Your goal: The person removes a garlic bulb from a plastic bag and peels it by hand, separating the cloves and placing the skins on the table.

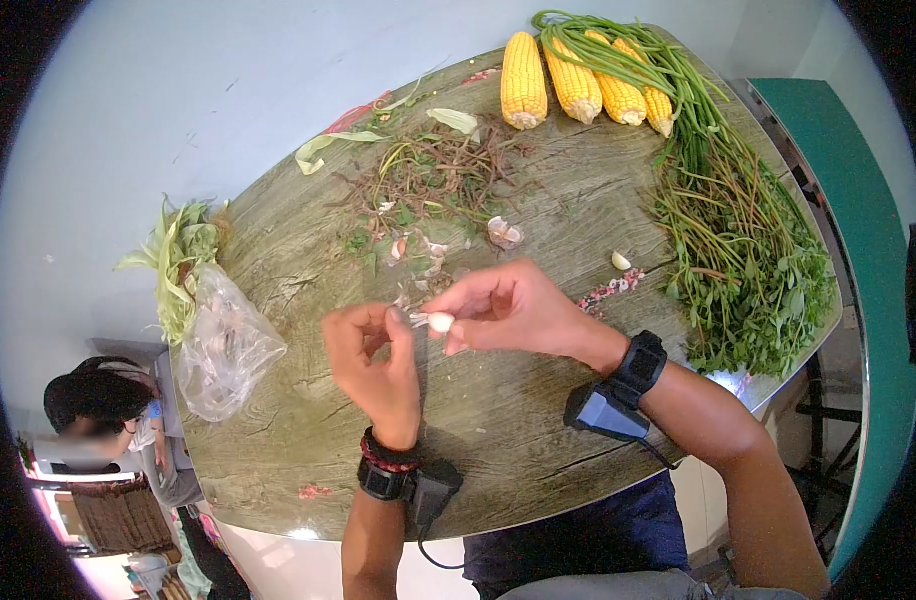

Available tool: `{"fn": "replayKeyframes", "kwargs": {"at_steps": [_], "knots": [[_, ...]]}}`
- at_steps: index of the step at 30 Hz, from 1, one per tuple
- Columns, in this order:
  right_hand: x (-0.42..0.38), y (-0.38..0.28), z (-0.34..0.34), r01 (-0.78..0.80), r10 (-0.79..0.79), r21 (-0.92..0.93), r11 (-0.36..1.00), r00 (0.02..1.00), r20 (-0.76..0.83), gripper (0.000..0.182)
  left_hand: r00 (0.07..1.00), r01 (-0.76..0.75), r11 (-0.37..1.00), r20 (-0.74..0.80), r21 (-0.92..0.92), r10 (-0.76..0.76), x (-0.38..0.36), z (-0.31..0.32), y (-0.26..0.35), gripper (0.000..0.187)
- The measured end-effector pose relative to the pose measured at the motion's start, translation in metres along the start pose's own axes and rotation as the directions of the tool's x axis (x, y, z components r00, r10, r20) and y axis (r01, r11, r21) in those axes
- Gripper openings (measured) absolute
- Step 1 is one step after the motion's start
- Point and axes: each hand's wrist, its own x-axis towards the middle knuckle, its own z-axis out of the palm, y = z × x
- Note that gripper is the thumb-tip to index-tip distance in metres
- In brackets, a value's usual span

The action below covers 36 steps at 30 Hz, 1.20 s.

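Observation:
A white garlic clove (441, 322) is pinched between the thumb and fingers of my right hand (513, 310). My left hand (376, 360) is closed beside it, thumb against forefinger, at a thin strip of garlic skin (416, 318) that reaches toward the clove. Just beyond the hands lie loose garlic skins (435, 258) and a small cluster of unpeeled garlic (504, 233). A single peeled clove (620, 261) rests on the wooden table (308, 440) to the right of my right hand.
Stem scraps (448, 170) are heaped at the middle back. Several corn cobs (524, 82) and long green beans (618, 60) lie at the far right, above leafy greens (758, 270). A clear plastic bag (223, 345) and corn husks (181, 245) sit at left. Another person (108, 410) is beyond the left edge.

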Motion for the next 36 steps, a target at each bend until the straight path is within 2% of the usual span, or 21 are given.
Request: {"fn": "replayKeyframes", "kwargs": {"at_steps": [2, 4, 8, 10, 14, 17, 20, 22, 26, 32, 34, 36], "knots": [[-0.001, -0.005, 0.000, -0.043, 0.043, 0.013, 0.999, 0.999, -0.025, 0.031, 1.000, -0.014, 1.000, 0.023, 0.021, 0.014, 0.001, -0.002, -0.001, 0.009], [-0.003, -0.019, 0.000, -0.133, 0.130, -0.027, 0.991, 0.988, -0.088, 0.033, 0.992, -0.035, 0.998, 0.120, 0.043, 0.029, 0.000, -0.003, -0.007, 0.010], [-0.002, -0.013, -0.003, -0.112, 0.115, 0.031, 0.993, 0.986, -0.122, 0.033, 0.965, -0.164, 0.979, 0.227, 0.123, 0.133, 0.000, -0.002, -0.012, 0.018], [0.000, -0.009, -0.003, -0.090, 0.095, 0.043, 0.995, 0.988, -0.126, 0.033, 0.983, -0.074, 0.997, 0.168, 0.029, 0.068, -0.001, 0.002, -0.010, 0.023], [-0.002, -0.017, 0.000, -0.175, 0.174, 0.011, 0.985, 0.972, -0.159, 0.032, 0.995, 0.023, 0.996, 0.098, -0.087, -0.015, -0.001, 0.000, 0.011, 0.031], [-0.001, -0.011, -0.001, -0.150, 0.144, -0.045, 0.988, 0.983, -0.113, 0.030, 0.947, -0.193, 0.980, 0.249, -0.058, 0.201, -0.001, -0.002, 0.004, 0.033], [-0.001, -0.007, 0.000, -0.096, 0.092, -0.052, 0.994, 0.993, -0.071, 0.028, 0.965, -0.133, 0.986, 0.214, -0.099, 0.152, -0.004, -0.002, 0.002, 0.033], [0.000, -0.003, 0.001, -0.048, 0.046, -0.021, 0.999, 0.997, -0.065, 0.027, 0.959, -0.185, 0.981, 0.208, -0.059, 0.193, -0.003, -0.004, 0.002, 0.032], [-0.001, -0.009, -0.001, -0.098, 0.088, -0.113, 0.989, 0.992, -0.090, 0.027, 0.951, -0.240, 0.971, 0.197, -0.016, 0.239, -0.001, -0.003, 0.007, 0.031], [-0.001, -0.009, 0.000, -0.095, 0.086, -0.066, 0.993, 0.988, -0.127, 0.024, 0.978, -0.149, 0.986, 0.138, -0.078, 0.158, -0.002, -0.003, 0.002, 0.026], [-0.001, -0.012, 0.005, -0.058, 0.049, -0.046, 0.997, 0.985, -0.167, 0.025, 0.975, -0.155, 0.986, 0.149, -0.058, 0.162, -0.001, -0.004, 0.002, 0.023], [-0.001, -0.014, 0.004, -0.088, 0.081, -0.042, 0.995, 0.986, -0.145, 0.025, 0.973, -0.165, 0.985, 0.156, -0.055, 0.172, -0.001, -0.005, 0.002, 0.021]]}}
